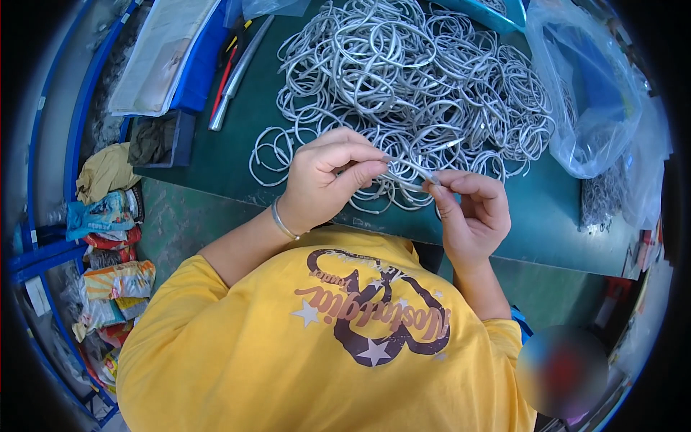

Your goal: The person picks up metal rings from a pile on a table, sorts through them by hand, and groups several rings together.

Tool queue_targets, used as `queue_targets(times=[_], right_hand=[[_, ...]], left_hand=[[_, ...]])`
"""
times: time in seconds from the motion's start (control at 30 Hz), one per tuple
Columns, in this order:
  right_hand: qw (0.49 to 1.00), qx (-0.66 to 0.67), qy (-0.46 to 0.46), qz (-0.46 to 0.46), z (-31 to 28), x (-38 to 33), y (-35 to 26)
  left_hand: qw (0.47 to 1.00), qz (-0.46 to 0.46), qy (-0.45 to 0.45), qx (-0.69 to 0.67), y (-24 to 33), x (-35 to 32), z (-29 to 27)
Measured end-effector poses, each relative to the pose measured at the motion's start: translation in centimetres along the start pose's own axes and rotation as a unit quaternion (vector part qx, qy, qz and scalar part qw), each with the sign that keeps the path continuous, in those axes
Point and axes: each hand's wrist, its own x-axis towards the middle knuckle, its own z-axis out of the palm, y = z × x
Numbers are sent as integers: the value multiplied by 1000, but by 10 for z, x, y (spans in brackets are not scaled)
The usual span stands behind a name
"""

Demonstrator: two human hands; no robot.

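Observation:
A thin silver metal ring (412, 167) is held between my two hands, just over the near edge of a large heap. My left hand (327, 173) pinches one side of it with thumb and forefinger. On the other side, my right hand (473, 213) grips it between thumb and fingers, the fingertips partly hiding it. Whether the ring is closed or has a gap cannot be made out. Beyond my hands lies the tangled heap of similar silver rings (389, 61), spread over the green tabletop (241, 162).
A tapered metal rod (242, 72) and a red-handled tool (224, 83) lie at the left. Beside them stand a blue holder with papers (162, 54) and a dark bin (180, 140). Clear plastic bags (586, 108) sit at the right, a turquoise tray (507, 16) at the back.

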Motion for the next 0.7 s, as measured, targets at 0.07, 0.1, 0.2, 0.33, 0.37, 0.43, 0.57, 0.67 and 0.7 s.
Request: queue_targets(times=[0.07,0.1,0.2,0.33,0.37,0.43,0.57,0.67,0.7], right_hand=[[999,-30,6,-11,-2,3,-2],[987,-123,-28,-95,-5,7,-3],[939,-256,-77,-216,-9,12,-5],[918,-289,-112,-249,-9,15,-4],[944,-261,-40,-198,-7,11,2],[989,-135,45,-49,-4,8,3],[959,117,-10,260,-13,16,-4],[927,172,-53,328,-17,16,-5],[924,165,-49,342,-15,17,-5]], left_hand=[[998,-39,-11,-42,1,-1,-1],[993,-78,-20,-82,2,-1,-2],[963,-169,14,-211,5,1,2],[950,-174,21,-259,7,5,-2],[946,-181,18,-268,7,5,-3],[945,-179,15,-273,8,7,-3],[957,-154,14,-244,11,5,-3],[974,-126,8,-189,17,7,0],[974,-122,20,-191,19,7,1]])
